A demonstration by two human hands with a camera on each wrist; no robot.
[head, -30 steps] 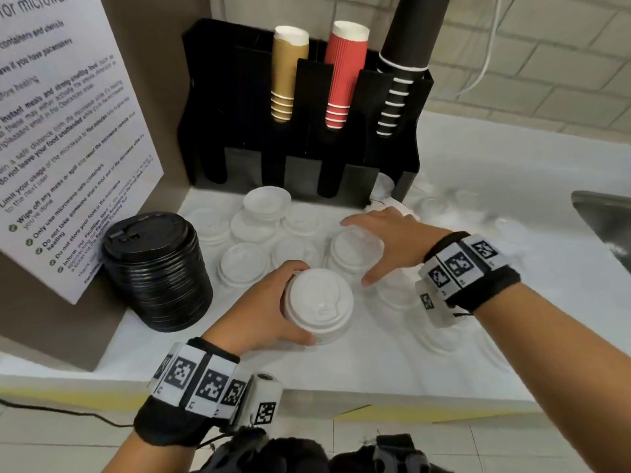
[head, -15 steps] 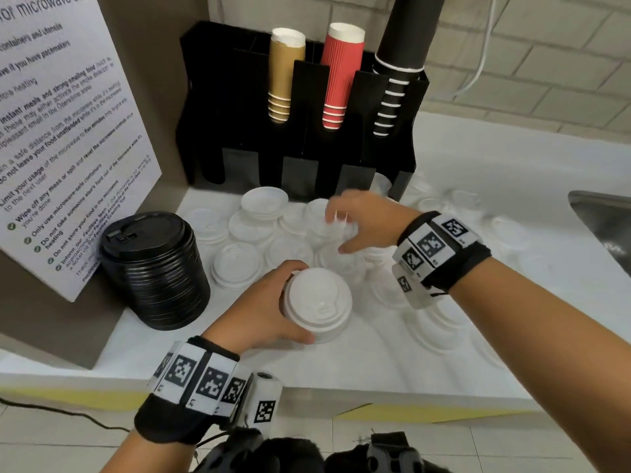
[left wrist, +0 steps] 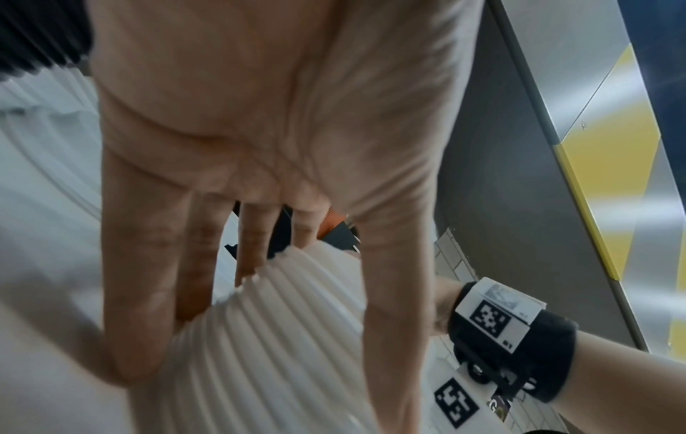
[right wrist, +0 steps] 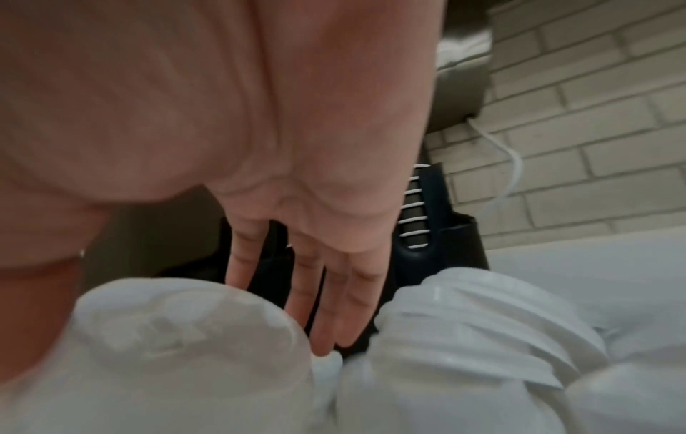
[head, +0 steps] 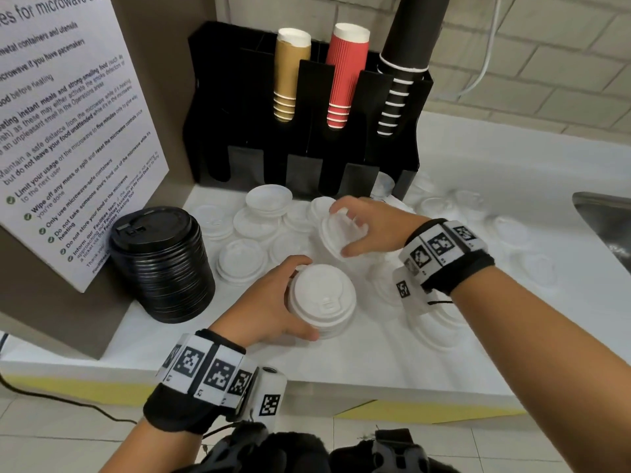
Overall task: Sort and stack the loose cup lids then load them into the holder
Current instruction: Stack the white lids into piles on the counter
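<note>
Lifted off the counter since a second ago, a loose white lid (head: 341,233) sits pinched in the right hand (head: 375,227), next needing alignment onto the white stack (head: 322,298) gripped by the left hand (head: 266,302).

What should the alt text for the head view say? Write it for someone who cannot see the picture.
A person's left hand grips a stack of white lids on a white counter while the right hand holds a single white lid above other loose lids. A stack of black lids stands at left, before a black holder with cups.
</note>
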